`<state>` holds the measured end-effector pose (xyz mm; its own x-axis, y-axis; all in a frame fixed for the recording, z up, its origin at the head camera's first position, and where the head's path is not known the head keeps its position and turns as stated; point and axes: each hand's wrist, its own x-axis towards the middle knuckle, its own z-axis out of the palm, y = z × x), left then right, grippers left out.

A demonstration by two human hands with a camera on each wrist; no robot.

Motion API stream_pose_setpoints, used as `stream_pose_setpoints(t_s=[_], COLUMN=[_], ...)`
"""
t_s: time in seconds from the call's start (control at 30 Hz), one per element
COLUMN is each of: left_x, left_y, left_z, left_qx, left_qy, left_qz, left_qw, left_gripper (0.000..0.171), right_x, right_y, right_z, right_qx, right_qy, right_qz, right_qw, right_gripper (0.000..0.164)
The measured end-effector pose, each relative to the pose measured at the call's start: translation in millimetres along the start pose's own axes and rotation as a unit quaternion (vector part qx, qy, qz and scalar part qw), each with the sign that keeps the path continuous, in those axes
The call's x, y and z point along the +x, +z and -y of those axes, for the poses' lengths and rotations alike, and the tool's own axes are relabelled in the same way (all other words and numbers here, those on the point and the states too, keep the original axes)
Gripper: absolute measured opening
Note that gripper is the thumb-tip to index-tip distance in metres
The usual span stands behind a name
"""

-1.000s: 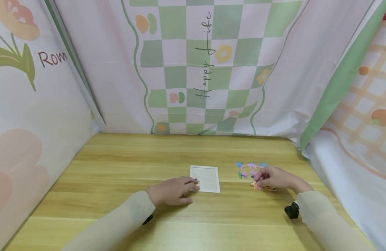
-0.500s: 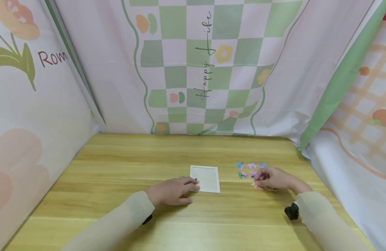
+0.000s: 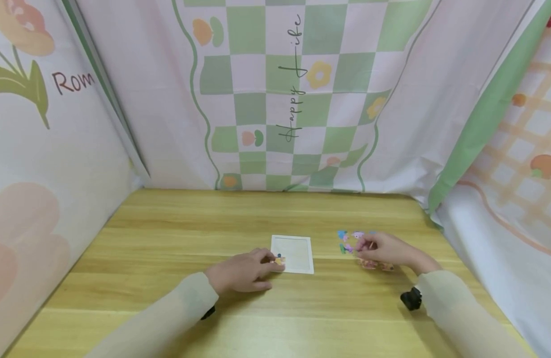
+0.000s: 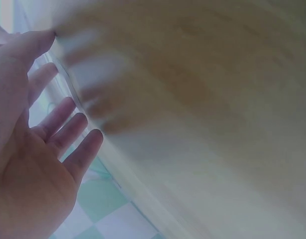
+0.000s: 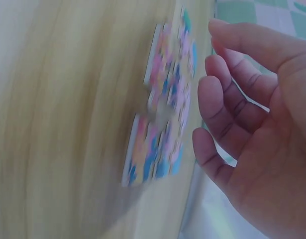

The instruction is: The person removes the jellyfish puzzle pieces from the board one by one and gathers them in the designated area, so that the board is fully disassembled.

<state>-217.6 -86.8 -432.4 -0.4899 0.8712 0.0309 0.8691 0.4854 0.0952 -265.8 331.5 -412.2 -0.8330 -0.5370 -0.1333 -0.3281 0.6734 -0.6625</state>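
Observation:
A white puzzle frame (image 3: 291,272) lies flat on the table, with one yellowish puzzle piece (image 3: 279,261) in its near left corner. Beside that corner my left hand (image 3: 241,272) has its fingertips at the piece; whether they touch it is hard to tell. Its fingers look loosely bent in the left wrist view. Several colourful puzzle pieces (image 3: 345,248) lie in rows to the right of the frame. Over them hovers my right hand (image 3: 389,250), partly covering them. In the right wrist view its fingers (image 5: 211,97) are loosely curved, apart from the pieces, with nothing visible in them.
The wooden table (image 3: 190,223) runs back to a hanging checked cloth (image 3: 284,94). Printed cloths also hang at the left and right sides. A black wrist camera (image 3: 411,298) is on the right wrist.
My right hand has lifted off the near pieces and shifted slightly left and away. My left fingertips have drawn back a little, showing more of the piece in the frame.

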Motion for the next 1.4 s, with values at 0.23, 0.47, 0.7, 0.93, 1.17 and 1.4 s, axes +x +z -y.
stream_pose_setpoints(t_s=[0.23, 0.47, 0.7, 0.93, 1.17, 1.4], left_x=[-1.1, -3.3, -5.8, -6.4, -7.4, -9.0], left_y=[3.2, 5.4, 2.5, 1.4, 0.6, 0.4], left_z=[0.6, 0.3, -1.9, -1.2, -0.7, -1.3], left_qx=[-0.008, -0.014, -0.035, -0.039, -0.039, -0.033], left_qy=[-0.017, -0.02, -0.036, -0.044, -0.047, -0.048], left_qz=[0.011, 0.01, 0.02, 0.026, 0.035, 0.036], left_qw=[0.9998, 0.9996, 0.9985, 0.9979, 0.9975, 0.9976], left_gripper=[0.051, 0.051, 0.049, 0.051, 0.051, 0.052], right_x=[14, 31, 58, 79, 92, 97], right_y=[14, 31, 48, 70, 90, 98], right_z=[21, 43, 64, 84, 99, 102], right_qx=[0.011, 0.002, -0.02, -0.041, -0.05, -0.056], right_qy=[-0.012, -0.016, -0.078, -0.095, -0.119, -0.123], right_qz=[0.019, 0.034, 0.033, 0.041, 0.058, 0.063], right_qw=[1.0, 0.999, 0.996, 0.994, 0.99, 0.989], right_gripper=[0.017, 0.019, 0.015, 0.025, 0.031, 0.035])
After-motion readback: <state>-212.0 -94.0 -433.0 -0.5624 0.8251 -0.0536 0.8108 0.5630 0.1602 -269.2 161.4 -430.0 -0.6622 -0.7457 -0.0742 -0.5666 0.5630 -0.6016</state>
